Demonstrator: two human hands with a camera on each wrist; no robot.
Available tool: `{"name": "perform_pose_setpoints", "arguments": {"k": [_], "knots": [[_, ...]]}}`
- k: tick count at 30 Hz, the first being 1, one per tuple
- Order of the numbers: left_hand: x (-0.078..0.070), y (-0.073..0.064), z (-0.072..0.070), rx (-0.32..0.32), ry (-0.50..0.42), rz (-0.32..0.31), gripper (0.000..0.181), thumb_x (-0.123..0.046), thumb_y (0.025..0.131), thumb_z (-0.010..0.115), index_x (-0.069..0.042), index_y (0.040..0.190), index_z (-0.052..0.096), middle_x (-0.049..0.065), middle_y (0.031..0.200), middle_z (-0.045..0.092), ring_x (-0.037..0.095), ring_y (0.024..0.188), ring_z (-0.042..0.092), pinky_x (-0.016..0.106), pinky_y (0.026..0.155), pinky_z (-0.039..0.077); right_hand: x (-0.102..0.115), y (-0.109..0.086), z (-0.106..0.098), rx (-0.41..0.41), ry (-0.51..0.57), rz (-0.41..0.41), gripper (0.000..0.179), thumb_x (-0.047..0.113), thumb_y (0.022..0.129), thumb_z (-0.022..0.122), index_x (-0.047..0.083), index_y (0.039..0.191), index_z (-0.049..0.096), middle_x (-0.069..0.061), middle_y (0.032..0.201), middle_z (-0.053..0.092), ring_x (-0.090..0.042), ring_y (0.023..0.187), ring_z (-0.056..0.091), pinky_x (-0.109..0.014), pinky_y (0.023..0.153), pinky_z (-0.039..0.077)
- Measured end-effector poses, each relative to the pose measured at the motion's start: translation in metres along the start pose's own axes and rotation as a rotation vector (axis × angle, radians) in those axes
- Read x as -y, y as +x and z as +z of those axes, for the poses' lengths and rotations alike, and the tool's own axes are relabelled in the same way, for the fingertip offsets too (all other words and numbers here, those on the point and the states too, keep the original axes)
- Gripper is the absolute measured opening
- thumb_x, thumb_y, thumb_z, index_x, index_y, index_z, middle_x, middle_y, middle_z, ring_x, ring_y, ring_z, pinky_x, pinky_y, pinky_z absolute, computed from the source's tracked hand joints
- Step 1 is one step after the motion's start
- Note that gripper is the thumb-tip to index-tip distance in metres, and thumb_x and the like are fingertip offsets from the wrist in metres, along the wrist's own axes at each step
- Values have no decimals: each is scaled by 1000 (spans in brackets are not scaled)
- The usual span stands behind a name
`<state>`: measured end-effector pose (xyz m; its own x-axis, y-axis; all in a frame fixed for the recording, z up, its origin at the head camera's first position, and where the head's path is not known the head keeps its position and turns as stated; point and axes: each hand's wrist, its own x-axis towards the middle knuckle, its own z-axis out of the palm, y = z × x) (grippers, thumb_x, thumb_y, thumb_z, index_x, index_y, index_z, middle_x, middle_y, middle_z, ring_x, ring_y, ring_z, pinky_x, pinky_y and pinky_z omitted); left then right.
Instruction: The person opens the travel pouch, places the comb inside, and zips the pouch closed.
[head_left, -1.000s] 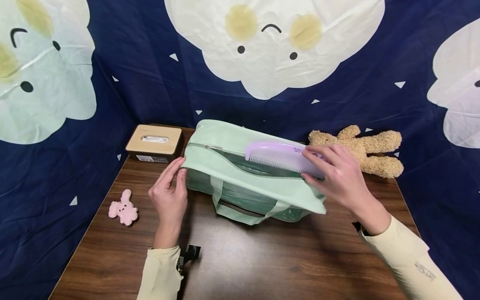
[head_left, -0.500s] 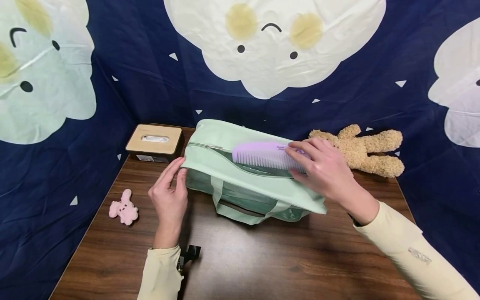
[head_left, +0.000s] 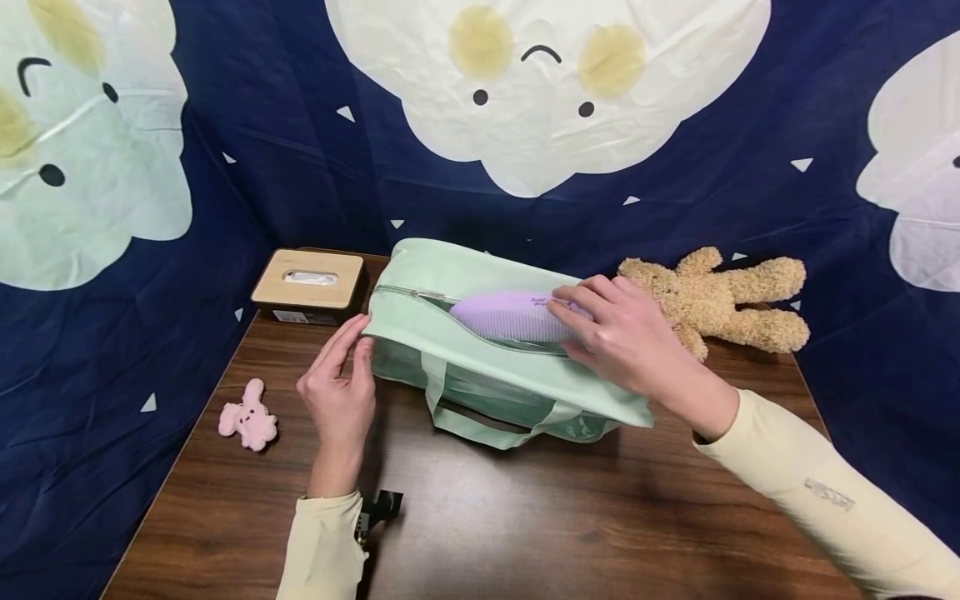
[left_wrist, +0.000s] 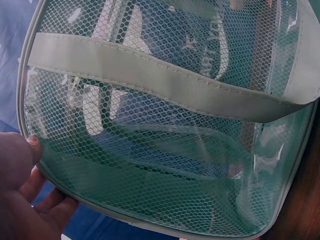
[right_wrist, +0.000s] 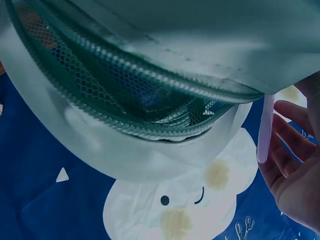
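Observation:
A mint-green bag (head_left: 435, 258) with clear mesh sides stands on the table, its top zipper (right_wrist: 165, 82) partly undone. At the bag's left corner, my left hand (head_left: 337, 387) pinches the piped edge; in the left wrist view the thumb (left_wrist: 34, 147) is on the near side and fingers lie beyond. My right hand (head_left: 630, 337) holds a light purple comb (head_left: 510, 312) by its right end, over the zipper opening. The comb's teeth point toward me, and its left end sits at the opening. Mesh lining shows inside the bag in the right wrist view.
A tissue box (head_left: 309, 283) with a wooden lid stands at the back left. A small pink plush toy (head_left: 251, 417) lies on the left of the table. Behind my right hand lies a tan teddy bear (head_left: 712, 304). Dark blue cloth (head_left: 285, 183) surrounds the table.
My right hand has moved left with the comb, which is now lower at the zipper opening. The left hand has kept its place on the bag.

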<state>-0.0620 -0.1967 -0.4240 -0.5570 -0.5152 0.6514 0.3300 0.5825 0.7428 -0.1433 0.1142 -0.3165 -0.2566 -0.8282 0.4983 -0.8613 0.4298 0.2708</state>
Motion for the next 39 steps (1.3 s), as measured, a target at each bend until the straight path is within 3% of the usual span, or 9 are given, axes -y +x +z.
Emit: {"name": "perform_pose_setpoints", "arguments": {"k": [10, 17, 27, 34, 39], "knots": [[0, -3, 11, 4, -39, 16, 18, -2, 93, 75, 0, 111, 79, 11, 115, 77, 1, 110, 68, 16, 97, 50, 5, -3, 0, 44, -5, -1, 56, 20, 69, 96, 0, 117, 74, -14, 113, 73, -34, 99, 65, -42, 76, 50], [3, -7, 9, -13, -35, 3, 19, -1, 91, 76, 0, 110, 79, 11, 115, 77, -7, 109, 66, 14, 96, 50, 9, 0, 2, 111, -3, -13, 52, 20, 74, 93, 2, 118, 73, -12, 116, 71, -32, 105, 63, -43, 87, 51], [11, -10, 5, -47, -33, -34, 20, 3, 91, 76, -1, 110, 80, 13, 113, 77, -8, 108, 66, 14, 97, 49, 11, 5, 7, 149, 30, -30, 47, 19, 77, 90, 2, 117, 72, -12, 117, 72, -30, 107, 63, -42, 89, 50], [11, -12, 3, -33, -33, -70, 20, -3, 93, 75, -2, 113, 79, 12, 116, 77, -5, 110, 67, 16, 98, 50, 11, 3, 10, 180, 60, -21, 49, 21, 78, 90, 1, 119, 72, -13, 119, 72, -30, 107, 62, -42, 91, 51], [13, -13, 5, -31, -40, -63, 21, -3, 93, 75, -3, 114, 79, 9, 117, 77, -4, 110, 67, 18, 99, 50, 10, 1, 11, 185, 63, -26, 48, 22, 78, 89, 1, 118, 72, -13, 118, 73, -30, 105, 61, -42, 88, 51]]}}
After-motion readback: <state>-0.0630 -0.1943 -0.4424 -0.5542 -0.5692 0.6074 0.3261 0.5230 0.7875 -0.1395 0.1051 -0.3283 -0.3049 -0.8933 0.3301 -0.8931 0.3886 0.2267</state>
